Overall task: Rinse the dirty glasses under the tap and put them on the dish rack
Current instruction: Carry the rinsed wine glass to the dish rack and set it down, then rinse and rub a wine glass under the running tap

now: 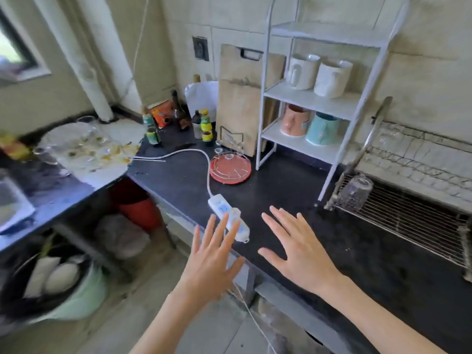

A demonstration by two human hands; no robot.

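Counting glasses: you have one rinsed glass (356,192) on the dish rack (408,221), and at least three dirty glasses (86,139) on the white board (102,172) at the far left; blur hides an exact number there.
Mugs: four on the white shelf unit (319,98), two on the middle shelf, two on the lower.
Hands: two, both yours, both bare.
Glass on rack: it stands mouth down, long axis upright with a slight tilt, at the rack's left end, just beside the shelf unit's leg.
Glass to fingers: it sits well beyond your right hand (301,254), up and to the right of the fingertips, apart from them.
Right hand state: fingers straight and spread, palm down over the dark counter (281,180), holding nothing.
Left hand state: your left hand (212,261) is also flat with fingers spread, empty, its fingertips over the near end of the white power strip (227,215); whether they touch it you cannot tell.
Dirty glasses to fingers: far left of your left hand, well apart.
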